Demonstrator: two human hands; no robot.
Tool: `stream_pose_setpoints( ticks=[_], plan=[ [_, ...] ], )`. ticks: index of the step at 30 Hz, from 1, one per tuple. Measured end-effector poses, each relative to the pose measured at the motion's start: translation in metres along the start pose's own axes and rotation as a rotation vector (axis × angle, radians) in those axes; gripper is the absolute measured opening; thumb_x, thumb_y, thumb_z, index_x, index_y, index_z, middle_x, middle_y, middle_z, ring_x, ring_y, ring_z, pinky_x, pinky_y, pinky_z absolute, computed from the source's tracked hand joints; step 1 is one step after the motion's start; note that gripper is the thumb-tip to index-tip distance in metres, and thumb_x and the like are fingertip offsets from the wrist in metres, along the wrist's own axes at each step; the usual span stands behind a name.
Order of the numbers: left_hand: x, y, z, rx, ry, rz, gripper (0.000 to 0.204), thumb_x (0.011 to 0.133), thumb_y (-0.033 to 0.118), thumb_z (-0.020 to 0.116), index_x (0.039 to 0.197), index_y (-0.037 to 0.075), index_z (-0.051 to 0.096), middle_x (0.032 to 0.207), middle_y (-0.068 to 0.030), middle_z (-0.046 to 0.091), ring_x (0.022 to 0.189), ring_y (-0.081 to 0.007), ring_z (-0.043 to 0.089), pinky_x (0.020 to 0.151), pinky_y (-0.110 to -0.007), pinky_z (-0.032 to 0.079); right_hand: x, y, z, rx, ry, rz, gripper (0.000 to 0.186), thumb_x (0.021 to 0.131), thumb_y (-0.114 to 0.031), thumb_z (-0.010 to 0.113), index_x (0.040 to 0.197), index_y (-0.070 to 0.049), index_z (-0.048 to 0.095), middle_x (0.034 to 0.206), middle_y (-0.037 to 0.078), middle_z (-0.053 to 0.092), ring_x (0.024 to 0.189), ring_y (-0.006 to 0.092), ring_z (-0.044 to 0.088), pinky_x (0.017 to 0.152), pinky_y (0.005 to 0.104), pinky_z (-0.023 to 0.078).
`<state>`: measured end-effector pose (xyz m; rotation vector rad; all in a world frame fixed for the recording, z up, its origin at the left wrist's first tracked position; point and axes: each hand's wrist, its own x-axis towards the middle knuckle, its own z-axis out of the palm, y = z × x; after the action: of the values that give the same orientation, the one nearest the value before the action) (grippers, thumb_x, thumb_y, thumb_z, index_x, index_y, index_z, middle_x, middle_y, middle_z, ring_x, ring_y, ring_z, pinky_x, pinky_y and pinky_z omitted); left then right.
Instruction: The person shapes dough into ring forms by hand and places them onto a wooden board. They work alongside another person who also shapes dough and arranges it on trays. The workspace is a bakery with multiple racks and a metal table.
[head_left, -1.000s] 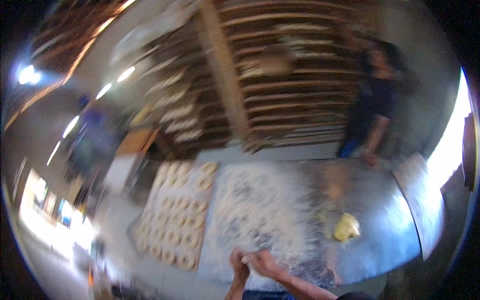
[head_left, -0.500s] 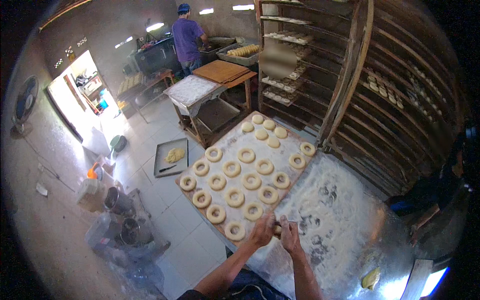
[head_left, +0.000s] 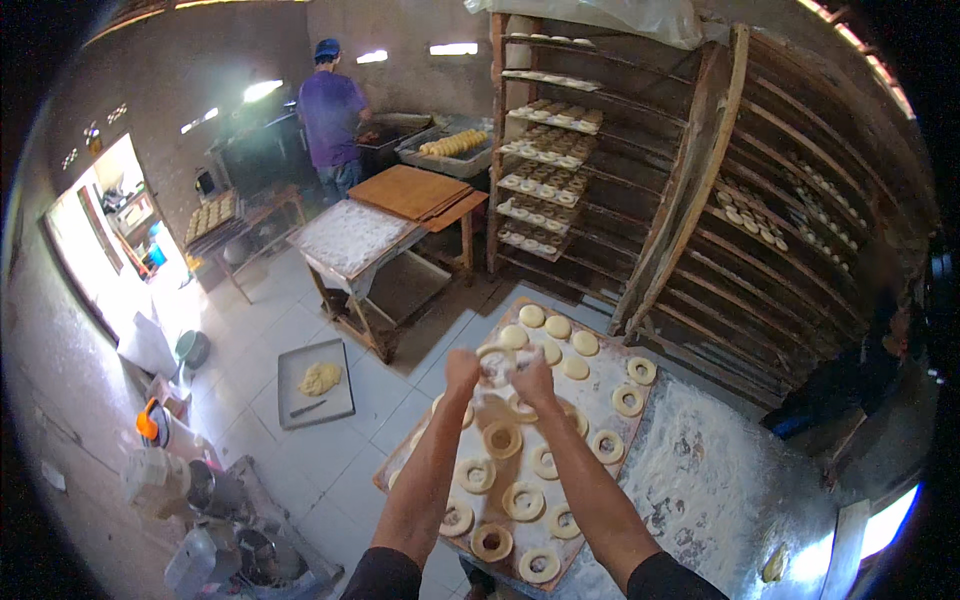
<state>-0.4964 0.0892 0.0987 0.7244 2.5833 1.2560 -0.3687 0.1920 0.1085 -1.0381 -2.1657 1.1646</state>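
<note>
My left hand (head_left: 463,368) and my right hand (head_left: 532,378) are closed on opposite sides of a dough ring (head_left: 497,365), held up over a floured board (head_left: 610,355). Rows of dough rings (head_left: 523,501) lie on this board, some partly hidden beneath my arms, and flat dough rounds (head_left: 586,342) sit at its far end. Right of the board is a metal worktop (head_left: 700,480) streaked with flour, with a small yellow lump (head_left: 772,565) near its front.
Wooden racks (head_left: 630,300) hold dough trays. Behind are a floured table (head_left: 350,235) and a person in purple (head_left: 332,115); another in dark clothes (head_left: 820,390) stands right. A tray with dough (head_left: 298,400) lies left on the floor. Pots (head_left: 210,488) stand lower left.
My view has swung round from a blurred angle. Both hands have moved forward from the board's near edge to its far part, and the ring between them now shows.
</note>
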Motion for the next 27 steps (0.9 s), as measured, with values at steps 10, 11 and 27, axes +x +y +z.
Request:
stream_pose_setpoints(
  ticks=[10, 11, 27],
  plan=[
    [0.037, -0.069, 0.022, 0.293, -0.104, 0.247, 0.035, 0.085, 0.027, 0.071, 0.112, 0.006, 0.067, 0.113, -0.0205, 0.066, 0.107, -0.0402, 0.062, 0.087, -0.053, 0.05, 0.058, 0.126, -0.052, -0.612, 0.196, 0.075, 0.061, 0.088, -0.03, 0.067, 0.135, 0.005, 0.05, 0.124, 0.026, 0.063, 0.117, 0.0417, 0.062, 0.098, 0.0505, 0.051],
    [0.033, -0.062, 0.028, 0.326, -0.09, 0.25, 0.034, 0.084, 0.026, 0.072, 0.111, 0.006, 0.067, 0.11, -0.0201, 0.067, 0.104, -0.0401, 0.062, 0.086, -0.053, 0.05, 0.064, 0.13, -0.058, -0.693, 0.18, 0.1, 0.057, 0.089, -0.029, 0.065, 0.133, 0.004, 0.053, 0.122, 0.025, 0.064, 0.114, 0.0409, 0.063, 0.096, 0.0505, 0.052],
    [0.049, 0.031, 0.186, 0.333, -0.235, 0.598, 0.034, 0.087, 0.016, 0.07, 0.112, 0.004, 0.05, 0.103, -0.0206, 0.064, 0.095, -0.0437, 0.063, 0.079, -0.055, 0.048, -0.067, 0.15, -0.134, 0.042, 0.278, 0.053, 0.037, 0.08, -0.027, 0.081, 0.11, -0.007, 0.07, 0.102, 0.017, 0.073, 0.097, 0.0332, 0.071, 0.081, 0.0426, 0.055]
  ],
)
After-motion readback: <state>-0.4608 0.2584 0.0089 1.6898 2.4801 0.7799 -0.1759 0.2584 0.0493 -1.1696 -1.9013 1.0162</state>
